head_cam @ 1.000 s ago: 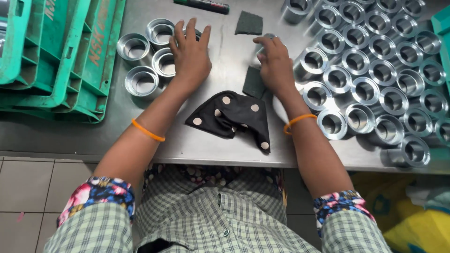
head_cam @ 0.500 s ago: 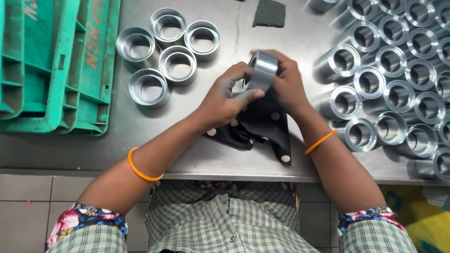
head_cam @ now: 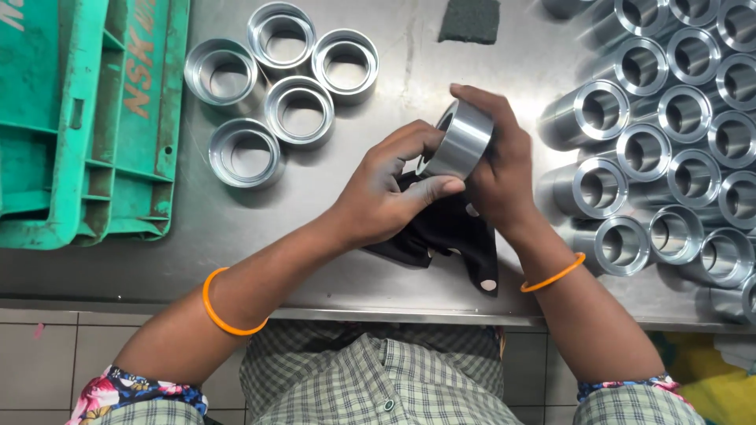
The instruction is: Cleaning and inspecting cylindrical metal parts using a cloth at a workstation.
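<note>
Steel table (head_cam: 394, 71), rings crowding each side: left hand (head_cam: 386, 193) and right hand (head_cam: 504, 169) clasp 1 ring (head_cam: 461, 142).

ring (head_cam: 465, 142) silver | cloth (head_cam: 457, 236) black, white dots | crate (head_cam: 87, 118) green | bangles (head_cam: 224, 311) orange | shirt (head_cam: 378, 378) green-white check

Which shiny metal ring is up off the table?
The metal ring held between the left hand and right hand, tilted above the black cloth. The five rings on the left sit flat on the table.
</note>
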